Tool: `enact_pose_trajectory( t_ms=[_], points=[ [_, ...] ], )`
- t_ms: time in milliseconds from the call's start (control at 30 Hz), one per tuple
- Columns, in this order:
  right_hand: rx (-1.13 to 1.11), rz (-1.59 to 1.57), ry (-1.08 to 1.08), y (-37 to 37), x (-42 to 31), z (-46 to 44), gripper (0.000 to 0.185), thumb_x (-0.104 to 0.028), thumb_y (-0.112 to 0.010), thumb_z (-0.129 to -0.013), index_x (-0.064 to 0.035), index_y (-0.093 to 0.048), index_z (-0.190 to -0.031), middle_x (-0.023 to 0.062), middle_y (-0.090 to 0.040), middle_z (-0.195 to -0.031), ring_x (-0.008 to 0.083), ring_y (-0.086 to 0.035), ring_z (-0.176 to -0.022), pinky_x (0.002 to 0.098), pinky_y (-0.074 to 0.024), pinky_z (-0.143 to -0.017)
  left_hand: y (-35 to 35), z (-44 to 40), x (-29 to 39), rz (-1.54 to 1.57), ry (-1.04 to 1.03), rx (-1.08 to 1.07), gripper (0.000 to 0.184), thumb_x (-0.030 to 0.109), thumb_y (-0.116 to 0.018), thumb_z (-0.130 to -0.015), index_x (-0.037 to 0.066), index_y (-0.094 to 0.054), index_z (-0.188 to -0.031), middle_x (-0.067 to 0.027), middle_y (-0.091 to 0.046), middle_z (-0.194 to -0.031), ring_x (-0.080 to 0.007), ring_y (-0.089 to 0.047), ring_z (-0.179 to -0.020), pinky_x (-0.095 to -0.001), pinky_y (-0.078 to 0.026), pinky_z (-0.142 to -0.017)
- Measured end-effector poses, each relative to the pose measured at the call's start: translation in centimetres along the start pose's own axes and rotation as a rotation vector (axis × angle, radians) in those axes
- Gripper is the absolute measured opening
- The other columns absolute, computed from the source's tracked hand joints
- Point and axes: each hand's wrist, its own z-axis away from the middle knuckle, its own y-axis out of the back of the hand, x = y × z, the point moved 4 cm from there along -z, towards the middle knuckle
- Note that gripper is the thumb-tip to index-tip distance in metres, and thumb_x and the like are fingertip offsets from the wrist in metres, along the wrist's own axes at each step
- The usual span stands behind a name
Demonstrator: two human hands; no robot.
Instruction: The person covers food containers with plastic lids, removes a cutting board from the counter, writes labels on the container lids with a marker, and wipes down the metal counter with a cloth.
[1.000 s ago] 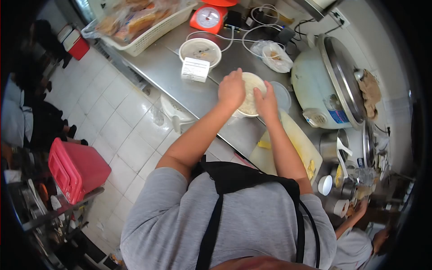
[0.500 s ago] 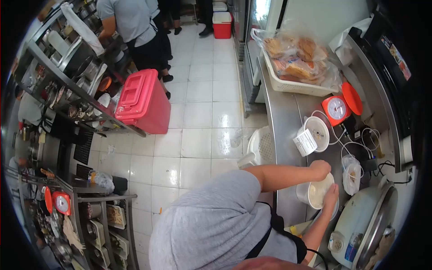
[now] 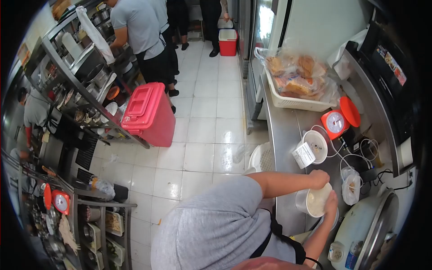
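A white round tub point(image 3: 301, 203) with pale contents point(image 3: 317, 201) is over the steel counter point(image 3: 288, 168), its opening tilted to the right. My left hand point(image 3: 319, 178) is closed at the upper rim, its fingertips partly hidden. My right hand point(image 3: 331, 205) is wrapped against the tub's right side. Part of a translucent round lid point(image 3: 335, 218) shows beside my right hand. Just above my left hand stands another white tub point(image 3: 318, 146) with a printed white label point(image 3: 303, 155) at its side.
Bagged bread fills a white basket point(image 3: 301, 103) at the counter's far end, near a red scale point(image 3: 335, 122). Cables and a small plastic bag point(image 3: 351, 185) lie right. A large lidded container point(image 3: 360, 225) stands below. Co-workers point(image 3: 139, 29) stand near a pink cooler point(image 3: 150, 114).
The view has swung left, bringing the aisle, shelves and co-workers into sight. Both hands remain at the tub, and my left hand has shifted slightly along its rim.
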Motion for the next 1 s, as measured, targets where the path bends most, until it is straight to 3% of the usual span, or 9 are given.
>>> enact_pose_trajectory(
  t_ms=[133, 233, 333, 433, 533, 633, 833, 1000],
  points=[
    [-0.112, -0.032, -0.158, 0.0, -4.6, 1.5, 0.039, -0.027, -0.031, -0.086, 0.0058, -0.049, -0.098, 0.0222, -0.051, -0.096, 0.0303, -0.049, -0.092, 0.0336, -0.0352, -0.08, 0.6, 0.3, 0.1, 0.043, 0.024, -0.074, 0.019, 0.017, -0.043, -0.074, 0.011, -0.06, -0.08, -0.0115, -0.059, -0.081, -0.0292, -0.055, -0.081, -0.04, -0.043, -0.069],
    [0.295, 0.32, 0.194, -0.2, -8.0, 2.8, 0.032, -0.022, -0.033, -0.085, 0.0025, -0.05, -0.096, 0.0194, -0.052, -0.09, 0.0309, -0.048, -0.086, 0.0333, -0.0357, -0.078, -0.8, -0.4, -0.7, 0.121, 0.003, -0.047, 0.021, 0.019, -0.042, -0.076, 0.011, -0.06, -0.082, -0.0125, -0.058, -0.084, -0.0287, -0.054, -0.083, -0.0393, -0.042, -0.071],
    [0.154, 0.277, 0.313, -0.2, -7.8, 1.7, 0.024, -0.017, -0.035, -0.083, 0.0009, -0.05, -0.088, 0.0175, -0.05, -0.082, 0.0289, -0.047, -0.078, 0.0336, -0.0364, -0.073, -2.4, -1.5, -2.1, 0.32, -0.136, -0.083, 0.023, 0.019, -0.042, -0.077, 0.005, -0.058, -0.086, -0.0153, -0.057, -0.086, -0.0294, -0.053, -0.085, -0.0369, -0.042, -0.073],
    [0.064, 0.103, 0.255, -0.2, -6.4, 0.5, 0.021, -0.016, -0.036, -0.082, 0.0018, -0.047, -0.079, 0.0173, -0.048, -0.074, 0.0269, -0.046, -0.069, 0.0338, -0.0367, -0.066, -1.6, -1.6, -1.3, 0.274, -0.237, -0.092, 0.024, 0.018, -0.043, -0.076, 0.001, -0.057, -0.085, -0.0171, -0.057, -0.086, -0.0308, -0.053, -0.083, -0.0363, -0.041, -0.073],
    [0.012, 0.153, 0.231, -0.2, -6.7, 0.7, 0.021, -0.015, -0.036, -0.082, 0.0021, -0.045, -0.076, 0.0177, -0.048, -0.07, 0.0259, -0.047, -0.064, 0.0343, -0.0371, -0.061, -2.8, -2.7, -2.1, 0.16, -0.222, -0.129, 0.026, 0.017, -0.039, -0.076, 0.001, -0.058, -0.084, -0.0189, -0.056, -0.084, -0.0324, -0.053, -0.081, -0.038, -0.041, -0.073],
    [0.041, 0.183, 0.152, -0.3, -6.6, 0.7, 0.025, -0.02, -0.037, -0.082, 0.0023, -0.048, -0.077, 0.0205, -0.05, -0.071, 0.0297, -0.049, -0.065, 0.036, -0.0381, -0.062, -2.7, -2.7, -2.0, 0.151, -0.208, -0.182, 0.026, 0.017, -0.04, -0.077, 0.0, -0.057, -0.085, -0.0187, -0.056, -0.086, -0.032, -0.053, -0.083, -0.0377, -0.04, -0.075],
    [0.191, 0.104, 0.258, 0.0, -7.5, 2.1, 0.027, -0.02, -0.037, -0.081, 0.0034, -0.05, -0.08, 0.0224, -0.051, -0.074, 0.0334, -0.05, -0.068, 0.0378, -0.0379, -0.062, -2.2, -1.7, -2.0, 0.194, -0.211, -0.094, 0.026, 0.016, -0.04, -0.077, -0.001, -0.056, -0.088, -0.0179, -0.056, -0.089, -0.0296, -0.053, -0.085, -0.0353, -0.04, -0.077],
    [0.186, 0.146, 0.124, -0.3, -4.8, 2.1, 0.027, -0.02, -0.038, -0.081, 0.0036, -0.051, -0.079, 0.0192, -0.054, -0.071, 0.0288, -0.052, -0.067, 0.0356, -0.0394, -0.063, -1.3, -0.1, -1.9, 0.297, -0.174, -0.042, 0.025, 0.017, -0.04, -0.076, 0.0, -0.057, -0.085, -0.0182, -0.056, -0.086, -0.0304, -0.053, -0.083, -0.0356, -0.04, -0.075]
  ],
)
